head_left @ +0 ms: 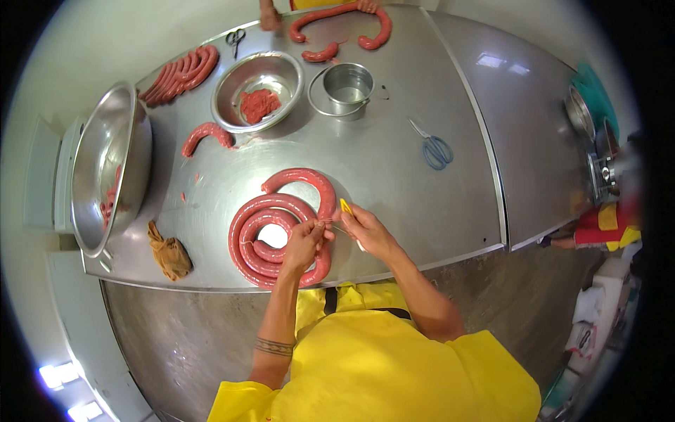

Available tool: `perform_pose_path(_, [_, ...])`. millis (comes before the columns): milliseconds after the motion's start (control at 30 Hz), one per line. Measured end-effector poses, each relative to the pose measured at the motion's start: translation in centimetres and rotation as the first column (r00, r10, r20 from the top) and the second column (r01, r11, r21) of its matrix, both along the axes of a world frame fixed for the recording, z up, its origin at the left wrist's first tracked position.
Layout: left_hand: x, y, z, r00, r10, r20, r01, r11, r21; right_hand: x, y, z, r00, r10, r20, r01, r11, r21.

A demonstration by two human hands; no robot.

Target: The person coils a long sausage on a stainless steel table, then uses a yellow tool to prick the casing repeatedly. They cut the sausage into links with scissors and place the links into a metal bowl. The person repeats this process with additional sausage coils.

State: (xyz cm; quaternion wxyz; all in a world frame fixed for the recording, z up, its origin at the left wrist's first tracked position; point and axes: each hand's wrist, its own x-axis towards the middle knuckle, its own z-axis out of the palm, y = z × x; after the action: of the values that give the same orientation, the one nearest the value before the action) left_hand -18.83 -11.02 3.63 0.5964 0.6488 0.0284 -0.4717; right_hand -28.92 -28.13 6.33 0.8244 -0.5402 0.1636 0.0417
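A long raw sausage lies coiled on the steel table in front of me, its far loop curving round to my hands. My left hand is closed, pinching thin string at a narrow spot in the sausage, over the coil's right side. Just to the right, my right hand is closed around a small yellow and white object; its kind is hidden by the fingers. The string seems to run between both hands.
Blue-handled scissors lie to the right. Farther back stand a bowl with ground meat and a metal pail. A big steel basin and brown cloth are at left. Opposite, a co-worker's hand touches another sausage.
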Motion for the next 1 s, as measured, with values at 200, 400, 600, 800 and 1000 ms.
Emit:
perform_pose_path(200, [-3.4,-2.2,-0.3,0.733,-0.32,0.601,0.226,0.947,0.228,-1.7,-0.9,0.3,0.907,-0.155,0.392,0.371,0.734,-0.568])
perform_pose_path(400, [-3.2,-1.5,-0.6,0.659,-0.416,0.627,0.386,0.902,0.193,-4.6,-17.3,7.8,0.61,-0.764,0.209,0.74,0.644,0.194])
perform_pose_path(600, [-3.2,-2.1,-3.1,0.891,-0.368,0.265,0.331,0.927,0.174,-15.8,-18.7,2.9,0.664,-0.732,0.149,0.722,0.681,0.123])
perform_pose_path(800, [-4.0,-1.2,-4.7,1.0,-0.014,0.028,0.011,0.993,0.121,-10.9,-3.8,-0.1,0.707,-0.077,-0.703,-0.118,0.967,-0.225])
perform_pose_path(1000, [-3.0,-1.6,-3.4,0.004,-0.263,0.965,0.042,0.964,0.263,0.5,-3.7,-3.4,0.915,0.389,-0.108,-0.321,0.538,-0.779])
